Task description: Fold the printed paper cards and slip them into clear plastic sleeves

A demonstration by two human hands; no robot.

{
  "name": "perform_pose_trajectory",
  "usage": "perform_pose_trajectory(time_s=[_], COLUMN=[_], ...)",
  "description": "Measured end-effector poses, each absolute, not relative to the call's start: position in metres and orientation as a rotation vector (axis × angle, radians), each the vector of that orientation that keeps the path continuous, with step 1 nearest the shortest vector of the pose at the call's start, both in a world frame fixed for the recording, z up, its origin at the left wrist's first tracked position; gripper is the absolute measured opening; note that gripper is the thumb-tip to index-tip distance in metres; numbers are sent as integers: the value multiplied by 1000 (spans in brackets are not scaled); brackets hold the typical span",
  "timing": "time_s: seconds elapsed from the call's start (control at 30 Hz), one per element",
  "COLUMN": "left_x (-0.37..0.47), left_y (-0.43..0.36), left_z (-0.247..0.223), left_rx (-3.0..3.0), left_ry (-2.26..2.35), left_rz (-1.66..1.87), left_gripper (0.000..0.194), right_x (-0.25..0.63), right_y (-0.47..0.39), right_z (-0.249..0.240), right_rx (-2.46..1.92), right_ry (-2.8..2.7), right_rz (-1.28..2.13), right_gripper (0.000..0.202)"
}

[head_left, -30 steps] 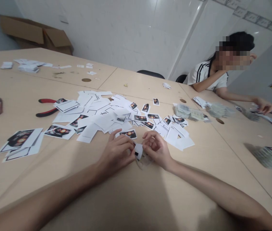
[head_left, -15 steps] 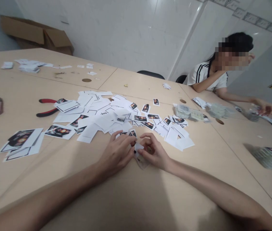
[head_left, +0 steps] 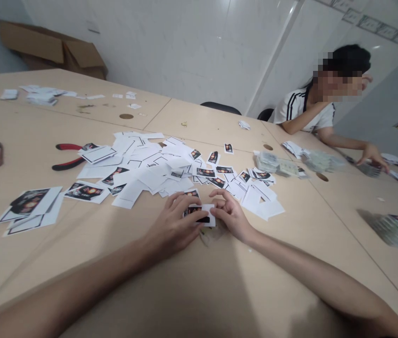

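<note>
A small printed card with a dark picture and white edge is between my two hands. My left hand grips its left part, fingers bent over it. My right hand pinches the card's right edge between thumb and fingers. Beneath the card, a small clear plastic piece lies on the table, partly covered by the card and my hands. Just beyond my left fingers is another printed card. A heap of white paper cards spreads out behind my hands.
Red-handled pliers lie left of the heap, with larger printed sheets nearer. Clear plastic cases stand to the right, more at the far right. A person sits across the table, one hand over papers.
The card between my hands now lies flatter and shows its dark printed face. My right fingers have shifted slightly to its edge. The other person's reaching hand has moved left.
</note>
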State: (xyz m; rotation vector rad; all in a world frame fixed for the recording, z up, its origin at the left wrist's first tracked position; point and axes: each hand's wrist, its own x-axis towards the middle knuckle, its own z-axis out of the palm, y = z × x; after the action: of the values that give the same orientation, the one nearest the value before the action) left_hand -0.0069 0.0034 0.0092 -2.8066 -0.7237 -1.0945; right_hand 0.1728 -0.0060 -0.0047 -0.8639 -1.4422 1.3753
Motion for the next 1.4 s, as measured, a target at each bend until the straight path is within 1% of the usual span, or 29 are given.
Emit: perform_pose_trajectory(time_s=[0.27, 0.6, 0.83, 1.0, 1.23, 1.4], left_x=[-5, -4, -3, -4, -6, -5], left_y=[6, 3, 4, 6, 5, 5], left_z=[6, 13, 12, 8, 7, 7], left_rx=[-2720, -2723, -2747, -2771, -2815, -2787], left_ry=[-716, -688, -642, -574, -485, -457], left_rz=[-1126, -1129, -1196, -1252, -1239, -1293], left_gripper=[9, 13, 10, 13, 26, 25], right_x=[172, 173, 173, 173, 174, 174], right_y=[-7, -4, -2, -2, -1, -1], right_z=[-5, -6, -5, -5, -6, -5], right_rx=[-854, -877, -863, -809, -799, -754], right_ry=[-1475, -1429, -1363, -1300, -1280, -1238], right_rz=[1405, 1417, 1470, 1525, 1543, 1582], right_gripper=[27, 32, 34, 34, 31, 31])
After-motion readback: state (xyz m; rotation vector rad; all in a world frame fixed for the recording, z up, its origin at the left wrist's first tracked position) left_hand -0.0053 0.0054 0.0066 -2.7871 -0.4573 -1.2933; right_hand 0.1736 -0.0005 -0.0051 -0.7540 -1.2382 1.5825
